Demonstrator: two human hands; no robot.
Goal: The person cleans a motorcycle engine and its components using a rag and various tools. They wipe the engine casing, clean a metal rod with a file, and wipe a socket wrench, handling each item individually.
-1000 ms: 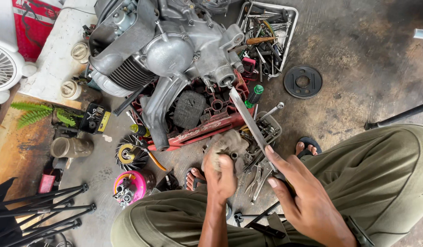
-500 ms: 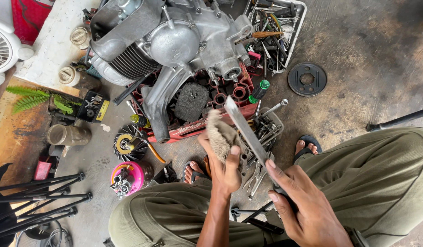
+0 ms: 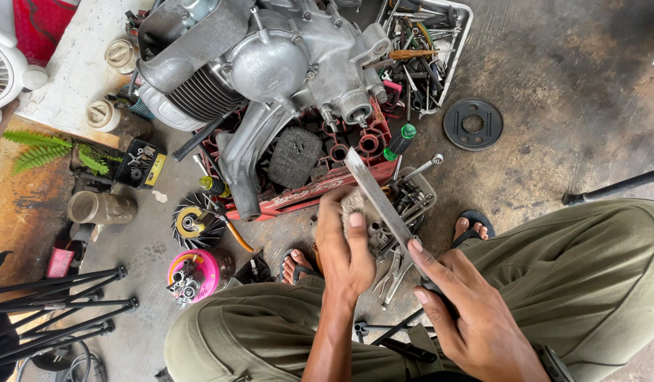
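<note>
My right hand (image 3: 468,318) grips the dark handle of a long flat metal file (image 3: 376,194), index finger laid along the blade. The blade slants up and left toward the engine. My left hand (image 3: 344,244) is closed around a small dirty metal part (image 3: 356,205), held against the file's underside. Both hands hover above my knees, over a small tray of tools (image 3: 412,194) on the floor.
A large grey engine (image 3: 256,64) rests on a red plastic crate (image 3: 305,187). A white basket of tools (image 3: 429,49) stands behind, with a black disc (image 3: 472,124) beside it. A pink tub (image 3: 192,274), wire brush wheel (image 3: 192,221) and tripod legs (image 3: 58,304) lie left.
The file blade has slid left and lower across the part. My left hand has turned, thumb now on top of the part. The view has shifted slightly upward.
</note>
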